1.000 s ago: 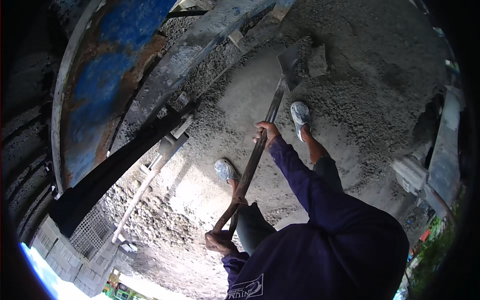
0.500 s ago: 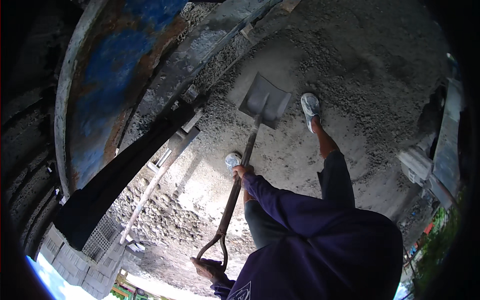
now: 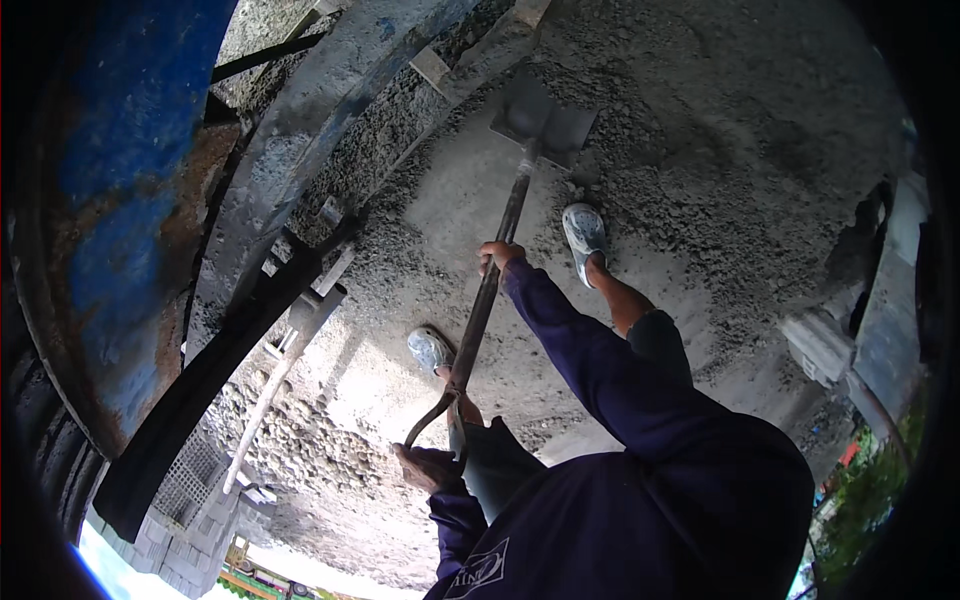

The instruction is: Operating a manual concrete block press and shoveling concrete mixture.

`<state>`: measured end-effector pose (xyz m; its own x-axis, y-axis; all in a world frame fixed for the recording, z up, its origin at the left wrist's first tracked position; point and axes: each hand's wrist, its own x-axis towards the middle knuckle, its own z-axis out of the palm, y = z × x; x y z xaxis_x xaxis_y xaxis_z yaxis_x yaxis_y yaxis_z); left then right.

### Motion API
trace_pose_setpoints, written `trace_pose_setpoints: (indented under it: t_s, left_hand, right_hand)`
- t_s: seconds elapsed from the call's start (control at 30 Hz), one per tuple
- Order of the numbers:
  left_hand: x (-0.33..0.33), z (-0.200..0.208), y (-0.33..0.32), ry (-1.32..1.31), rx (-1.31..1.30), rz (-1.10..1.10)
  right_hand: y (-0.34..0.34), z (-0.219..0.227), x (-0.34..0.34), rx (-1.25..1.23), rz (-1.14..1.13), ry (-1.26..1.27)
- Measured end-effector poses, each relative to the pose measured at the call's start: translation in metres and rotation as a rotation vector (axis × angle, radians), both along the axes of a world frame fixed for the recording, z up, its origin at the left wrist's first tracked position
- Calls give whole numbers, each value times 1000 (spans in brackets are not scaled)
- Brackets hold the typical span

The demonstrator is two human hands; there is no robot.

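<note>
A long shovel (image 3: 497,270) slants away from me across the ground. Its square grey blade (image 3: 550,125) lies at the edge of dark, gravelly material (image 3: 640,130) in the far middle. My right hand (image 3: 498,257) is closed around the shaft, about midway along. At the near end, my left hand (image 3: 430,468) is closed on the forked handle, its fingers partly hidden. My left shoe (image 3: 430,350) and right shoe (image 3: 584,238) stand apart on either side of the shaft.
A blue, rusty drum-like body (image 3: 130,190) and a grey metal beam (image 3: 290,150) fill the left. Near them are a black chute-like strip (image 3: 215,390), a wooden-handled tool (image 3: 265,415), a plastic crate (image 3: 190,480) and stacked blocks (image 3: 165,540). A pale block-shaped object (image 3: 818,345) sits right.
The shovel has moved forward, its blade reaching the gravelly material. Both hands have gone forward with it, the right arm stretching out. The view has shifted, and my feet appear farther apart.
</note>
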<state>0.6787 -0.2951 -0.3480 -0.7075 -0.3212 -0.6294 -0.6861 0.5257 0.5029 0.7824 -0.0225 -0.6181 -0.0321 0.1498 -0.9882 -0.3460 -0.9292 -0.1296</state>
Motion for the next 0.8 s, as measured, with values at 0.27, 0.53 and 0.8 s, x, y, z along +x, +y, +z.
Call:
trace_pose_setpoints:
  t_s: [0.27, 0.53, 0.8]
  left_hand:
    - [-24, 85, -103, 133, -41, -67]
    - [-88, 158, -113, 57, -151, -133]
    - [-44, 91, 35, -50, -68, -131]
  right_hand:
    - [-99, 115, 0, 45, -57, -28]
    - [-189, 95, -88, -245, 89, -38]
    - [-11, 30, -28, -5, 135, -2]
